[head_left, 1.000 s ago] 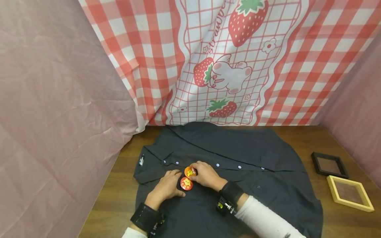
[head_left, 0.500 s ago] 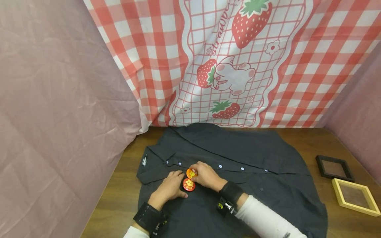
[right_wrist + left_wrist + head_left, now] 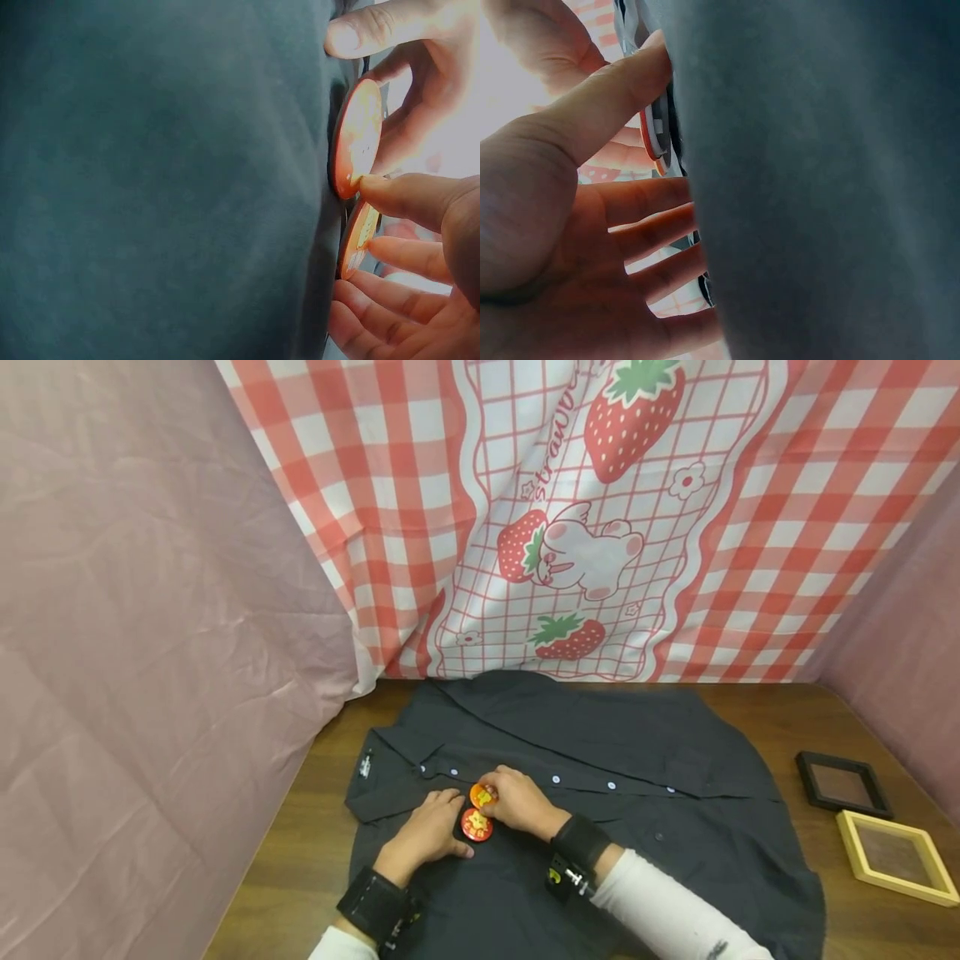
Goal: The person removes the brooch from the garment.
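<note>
My right hand (image 3: 521, 799) pinches the glossy, round orange badge (image 3: 479, 793) between thumb and forefinger, its domed face up on the shirt. At seven o'clock, its rim near my right thumb, lies the slick red badge (image 3: 477, 825) with its yellow figure. My left hand (image 3: 426, 828) rests at eight o'clock, fingers spread on the matte, softly creased dark shirt (image 3: 525, 885). Small pale buttons (image 3: 556, 779) line its placket towards three o'clock; flat cloth runs on at six. Wood-grained table (image 3: 296, 860) shows in a strip at eight, past the shirt's edge. Near three, well apart, sit a square black frame (image 3: 847, 804) and a yellow frame (image 3: 903, 887). Strawberry-print gingham cloth (image 3: 570, 485) hangs at twelve, a wrinkled pink drape (image 3: 187, 610) at ten.
</note>
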The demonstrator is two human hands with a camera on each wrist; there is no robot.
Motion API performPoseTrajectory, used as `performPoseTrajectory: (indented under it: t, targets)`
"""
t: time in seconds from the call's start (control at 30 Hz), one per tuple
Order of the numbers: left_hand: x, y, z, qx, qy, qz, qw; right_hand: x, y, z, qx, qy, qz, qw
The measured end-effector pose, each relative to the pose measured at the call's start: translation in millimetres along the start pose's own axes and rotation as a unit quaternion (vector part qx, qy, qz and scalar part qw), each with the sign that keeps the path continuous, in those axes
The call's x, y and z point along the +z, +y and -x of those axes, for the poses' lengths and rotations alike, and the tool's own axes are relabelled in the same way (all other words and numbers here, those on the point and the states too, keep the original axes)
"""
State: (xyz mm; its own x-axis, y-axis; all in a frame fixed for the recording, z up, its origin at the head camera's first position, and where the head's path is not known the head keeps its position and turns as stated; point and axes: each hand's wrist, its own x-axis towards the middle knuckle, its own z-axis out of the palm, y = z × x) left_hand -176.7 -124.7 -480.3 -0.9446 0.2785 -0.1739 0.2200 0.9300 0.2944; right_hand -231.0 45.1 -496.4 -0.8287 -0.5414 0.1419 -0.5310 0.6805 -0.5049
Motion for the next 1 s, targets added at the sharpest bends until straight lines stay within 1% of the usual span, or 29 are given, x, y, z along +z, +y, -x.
performPoseTrajectory:
  t: [0.1, 0.23, 0.4, 0.63, 0.87, 1.0]
  targets:
    - [1.2, 1.3, 0.3, 0.009, 0.002, -0.006, 0.9999, -0.7, 2.4, 2.2, 0.002, -0.001, -0.002, 1.000]
    - [2.4, 1.3, 1.7, 0.014, 0.008, -0.008, 0.9998, -2.3, 3.9, 4.7, 0.005, -0.006, -0.018, 1.000]
    - [0.8, 0.3, 1.6, 0.011, 0.017, -0.001, 0.9998, -5.9, 4.3, 5.0, 0.012, -0.010, -0.034, 0.999]
    - [-1.7, -0.4, 2.9, 0.004, 0.013, 0.008, 0.9999, -8.6, 6.4, 6.4, 0.027, -0.018, -0.037, 0.999]
    - [-2.0, 0.9, 1.1, 0.007, 0.013, 0.007, 0.9999, -11.0, 10.5, 12.5, 0.004, 0.008, -0.044, 0.999]
    - [-1.7, 2.9, 1.4, 0.013, 0.012, 0.007, 0.9998, -12.5, 12.9, 17.6, 0.001, 0.010, -0.053, 0.999]
